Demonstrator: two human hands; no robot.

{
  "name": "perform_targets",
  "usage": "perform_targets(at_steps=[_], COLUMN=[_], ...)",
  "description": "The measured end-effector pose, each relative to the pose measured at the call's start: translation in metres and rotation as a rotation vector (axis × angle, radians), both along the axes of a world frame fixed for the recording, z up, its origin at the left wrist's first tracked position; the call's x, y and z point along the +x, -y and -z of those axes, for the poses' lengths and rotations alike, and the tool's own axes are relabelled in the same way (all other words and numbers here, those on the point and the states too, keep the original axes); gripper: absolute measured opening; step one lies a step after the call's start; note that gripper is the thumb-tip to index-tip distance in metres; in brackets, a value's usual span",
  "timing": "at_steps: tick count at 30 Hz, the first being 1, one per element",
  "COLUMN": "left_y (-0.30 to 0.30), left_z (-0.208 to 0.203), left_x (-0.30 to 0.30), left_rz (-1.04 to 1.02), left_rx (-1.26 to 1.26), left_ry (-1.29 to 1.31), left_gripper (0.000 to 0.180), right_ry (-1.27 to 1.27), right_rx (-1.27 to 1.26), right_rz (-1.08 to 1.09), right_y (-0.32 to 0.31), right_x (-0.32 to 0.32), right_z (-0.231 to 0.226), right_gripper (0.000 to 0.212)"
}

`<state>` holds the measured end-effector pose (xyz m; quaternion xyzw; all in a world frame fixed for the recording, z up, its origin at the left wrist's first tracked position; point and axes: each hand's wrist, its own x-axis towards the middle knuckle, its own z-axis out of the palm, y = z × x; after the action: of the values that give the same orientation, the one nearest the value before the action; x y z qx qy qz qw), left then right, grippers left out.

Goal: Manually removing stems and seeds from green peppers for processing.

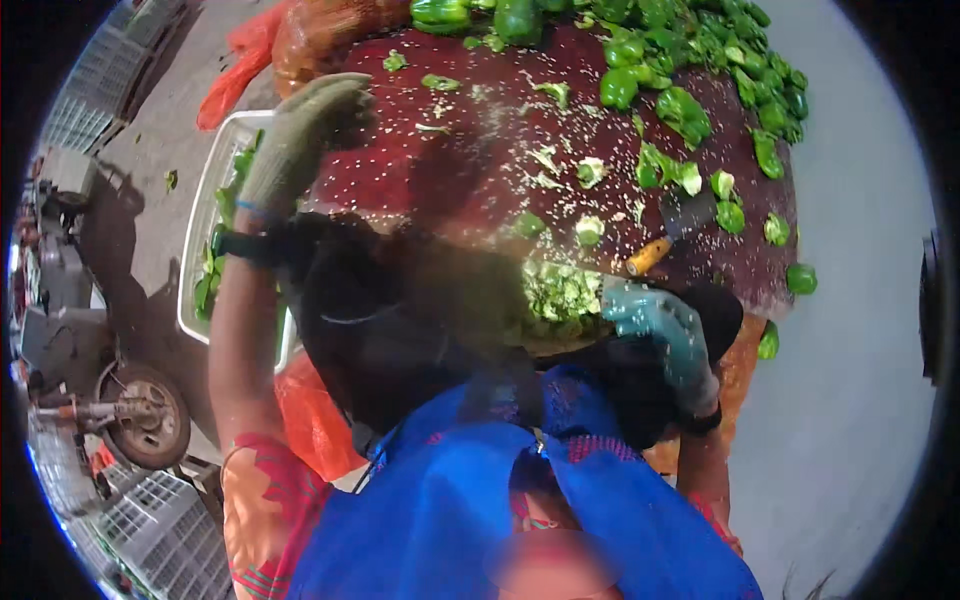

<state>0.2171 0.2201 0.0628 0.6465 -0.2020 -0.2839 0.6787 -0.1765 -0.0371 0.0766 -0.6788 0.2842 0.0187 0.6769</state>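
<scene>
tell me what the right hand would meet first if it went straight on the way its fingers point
The right hand points toward the picture's left, so it would probably meet the heap of pale green pepper scraps first, close ahead, though depth is hard to judge.

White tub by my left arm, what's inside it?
Green pepper pieces show inside the white tub along its left side. The left forearm crosses over it, so whatever lies beneath is hidden.
</scene>
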Motion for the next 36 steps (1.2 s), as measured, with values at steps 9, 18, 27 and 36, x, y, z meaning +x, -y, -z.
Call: perform_targets(at_steps=[9, 18, 27, 36], left_y=[0.212, 0.287, -0.015, 0.162], left_z=[0.065, 0.105, 0.079, 0.021], left_x=[-0.047, -0.023, 0.124, -0.064], left_rz=[0.275, 0.375, -0.364, 0.156], left_rx=[0.466, 0.888, 0.586, 0.48], left_ry=[1.095, 1.343, 0.898, 0.821], left_gripper=[0.037, 0.034, 0.034, 0.029], right_ry=[0.448, 0.619, 0.654, 0.753], right_rx=[0.037, -0.082, 0.295, 0.023], right_rz=[0.068, 0.325, 0.518, 0.585], right_y=[0.073, 0.159, 0.194, 0.205], right_x=[0.079, 0.107, 0.087, 0.059], right_z=[0.014, 0.064, 0.058, 0.058], right_gripper=[0.044, 0.04, 0.051, 0.051])
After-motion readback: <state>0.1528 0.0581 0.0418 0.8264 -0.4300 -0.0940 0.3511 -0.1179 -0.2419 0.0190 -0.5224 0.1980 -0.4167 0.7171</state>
